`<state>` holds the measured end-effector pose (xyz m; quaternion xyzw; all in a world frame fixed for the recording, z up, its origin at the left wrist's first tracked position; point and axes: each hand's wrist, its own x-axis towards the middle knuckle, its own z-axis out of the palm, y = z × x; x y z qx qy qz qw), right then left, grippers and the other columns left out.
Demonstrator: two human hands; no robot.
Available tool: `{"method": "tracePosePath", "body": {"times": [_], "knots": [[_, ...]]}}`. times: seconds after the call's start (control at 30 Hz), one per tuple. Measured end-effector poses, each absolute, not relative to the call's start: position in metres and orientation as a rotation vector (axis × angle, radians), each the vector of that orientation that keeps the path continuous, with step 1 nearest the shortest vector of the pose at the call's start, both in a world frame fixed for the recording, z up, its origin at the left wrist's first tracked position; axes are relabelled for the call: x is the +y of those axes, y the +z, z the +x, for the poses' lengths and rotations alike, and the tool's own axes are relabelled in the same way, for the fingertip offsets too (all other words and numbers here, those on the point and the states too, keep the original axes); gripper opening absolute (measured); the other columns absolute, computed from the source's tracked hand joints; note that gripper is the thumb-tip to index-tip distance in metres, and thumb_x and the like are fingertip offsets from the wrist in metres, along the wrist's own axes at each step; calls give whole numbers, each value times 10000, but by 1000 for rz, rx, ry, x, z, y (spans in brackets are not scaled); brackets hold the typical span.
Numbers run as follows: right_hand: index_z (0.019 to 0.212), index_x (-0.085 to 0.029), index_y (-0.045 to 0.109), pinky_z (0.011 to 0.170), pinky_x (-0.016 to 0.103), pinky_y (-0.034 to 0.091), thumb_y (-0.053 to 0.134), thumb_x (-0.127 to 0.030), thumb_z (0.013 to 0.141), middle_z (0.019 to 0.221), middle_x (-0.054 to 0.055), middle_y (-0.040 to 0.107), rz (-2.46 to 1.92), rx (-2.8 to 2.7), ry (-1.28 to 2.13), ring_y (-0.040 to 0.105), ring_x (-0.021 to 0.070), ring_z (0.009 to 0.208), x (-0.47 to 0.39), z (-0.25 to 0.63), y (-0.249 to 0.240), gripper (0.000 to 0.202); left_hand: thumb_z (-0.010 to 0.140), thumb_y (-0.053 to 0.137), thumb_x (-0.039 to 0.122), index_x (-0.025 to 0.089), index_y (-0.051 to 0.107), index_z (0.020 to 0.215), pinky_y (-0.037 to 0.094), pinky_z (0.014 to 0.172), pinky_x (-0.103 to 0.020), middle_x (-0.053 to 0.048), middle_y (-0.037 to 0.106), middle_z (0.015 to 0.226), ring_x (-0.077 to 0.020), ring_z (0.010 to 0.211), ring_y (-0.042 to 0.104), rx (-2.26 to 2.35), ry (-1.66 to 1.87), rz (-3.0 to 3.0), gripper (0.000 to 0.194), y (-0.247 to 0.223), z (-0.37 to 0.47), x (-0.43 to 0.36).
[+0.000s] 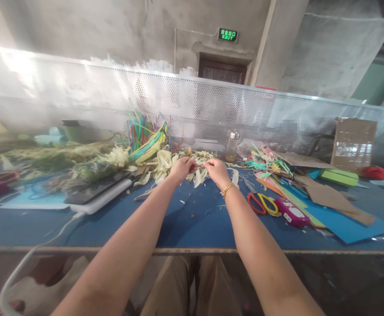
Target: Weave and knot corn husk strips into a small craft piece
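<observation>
Both hands are raised over the far middle of the blue table, fingertips almost meeting. My left hand (pixel 182 169) has its fingers pinched together, pointing right. Facing it, my right hand (pixel 216 171) is also pinched, with a gold bracelet (pixel 227 188) on the wrist. Whatever is between the fingertips is too small to make out. Around and behind the hands lie pale, dried strips that look like corn husks (pixel 163 163). One pale strip (pixel 197 179) shows just below the fingertips.
Pipe cleaners (pixel 142 134) stand behind on the left, near a white power bank-like slab (pixel 103 197) with a cable. A glass bottle (pixel 233 147) stands by the perforated screen (pixel 208 101). At right are scissors (pixel 267 204), a purple device (pixel 291 211), coloured paper (pixel 346 224) and cardboard (pixel 335 197).
</observation>
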<state>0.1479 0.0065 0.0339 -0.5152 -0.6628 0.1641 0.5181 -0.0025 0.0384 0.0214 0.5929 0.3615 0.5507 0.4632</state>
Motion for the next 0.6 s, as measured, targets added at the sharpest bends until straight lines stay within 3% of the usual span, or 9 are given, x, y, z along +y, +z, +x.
{"method": "tracePosePath", "body": {"times": [0.13, 0.27, 0.4, 0.5, 0.6], "knots": [[656, -176, 695, 507, 239, 270, 546, -389, 788, 511, -26, 533, -1223, -1689, 344, 395, 94, 490, 0, 147, 40, 291, 727, 658, 365, 145, 589, 715, 464, 661, -260, -17, 619, 671, -114, 644, 583, 891, 1350, 1510, 231, 24, -6, 37], [636, -175, 673, 520, 245, 283, 551, -402, 791, 512, -21, 517, -1168, -1686, 316, 409, 106, 508, -2, 145, 42, 300, 567, 777, 302, 142, 634, 713, 406, 571, -242, 24, 577, 593, -97, 556, 504, 1012, 1211, 1757, 260, 26, -7, 32], [669, -183, 674, 557, 245, 360, 572, -409, 782, 577, -7, 578, -973, -1675, 526, 485, 121, 556, 0, 144, 42, 272, 580, 779, 341, 145, 598, 634, 419, 573, -243, 34, 528, 551, -87, 541, 490, 904, 1174, 1689, 272, 25, -1, 28], [791, -194, 681, 618, 249, 435, 536, -429, 811, 753, 17, 657, -805, -1601, 726, 569, 130, 655, 3, 144, 41, 276, 582, 792, 361, 144, 586, 625, 457, 631, -255, 24, 544, 578, -89, 577, 530, 788, 1181, 1573, 302, 25, 2, 26], [885, -201, 659, 650, 264, 471, 493, -387, 839, 848, 27, 672, -874, -1470, 621, 586, 125, 664, 10, 147, 38, 253, 561, 814, 350, 144, 598, 668, 479, 675, -266, 8, 589, 632, -101, 630, 574, 768, 1241, 1470, 318, 24, 2, 27]]}}
